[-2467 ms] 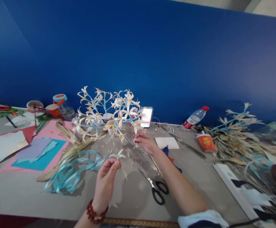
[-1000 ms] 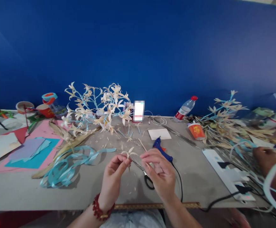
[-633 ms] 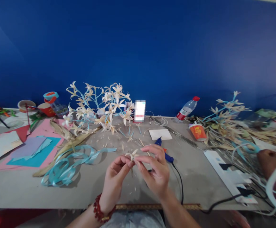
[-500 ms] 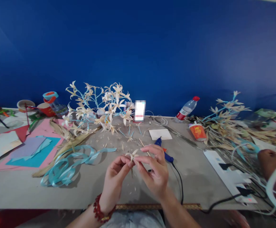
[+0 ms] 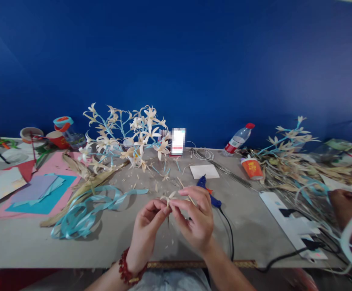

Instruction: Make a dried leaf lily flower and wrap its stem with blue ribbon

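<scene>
Head view: your left hand pinches the pale husk flower between thumb and finger; your right hand, apart a second ago, now closes on its right side, so both hold it, blue glue gun beyond your right.

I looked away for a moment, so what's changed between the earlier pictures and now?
The right hand has come back from beside the flower branches and joined the left hand at a small pale flower. The left hand pinched one earlier too. The light-blue ribbon and tilted bottle are where they were.
</scene>
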The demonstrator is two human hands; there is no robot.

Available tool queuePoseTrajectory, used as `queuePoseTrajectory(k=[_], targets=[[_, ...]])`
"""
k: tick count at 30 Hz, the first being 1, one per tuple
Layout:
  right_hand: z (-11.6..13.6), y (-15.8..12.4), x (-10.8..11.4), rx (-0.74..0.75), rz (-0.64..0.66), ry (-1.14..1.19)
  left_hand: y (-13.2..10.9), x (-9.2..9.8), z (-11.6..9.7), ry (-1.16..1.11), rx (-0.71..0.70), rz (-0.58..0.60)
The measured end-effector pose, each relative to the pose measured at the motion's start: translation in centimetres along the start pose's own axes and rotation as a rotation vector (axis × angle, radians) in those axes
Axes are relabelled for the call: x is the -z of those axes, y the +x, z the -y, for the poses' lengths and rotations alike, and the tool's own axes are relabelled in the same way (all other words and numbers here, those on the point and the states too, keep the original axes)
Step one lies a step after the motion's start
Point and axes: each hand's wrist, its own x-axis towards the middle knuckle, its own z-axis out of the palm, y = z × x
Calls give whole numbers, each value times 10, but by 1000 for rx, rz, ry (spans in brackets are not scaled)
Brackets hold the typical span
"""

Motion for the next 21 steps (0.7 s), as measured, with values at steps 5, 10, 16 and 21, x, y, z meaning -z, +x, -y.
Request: queuePoseTrajectory(k=[5,10,16,21], targets=[[1,1,2,20,21,-19,1,1,2,27,2,-11],[0,2,5,36,57,-46,0,0,0,32,2,-33],[2,-2,6,-13,25,25,0,-1,1,-15,1,-26],[6,-13,3,-162,-70,134,-2,4,5,36,-41,-42]])
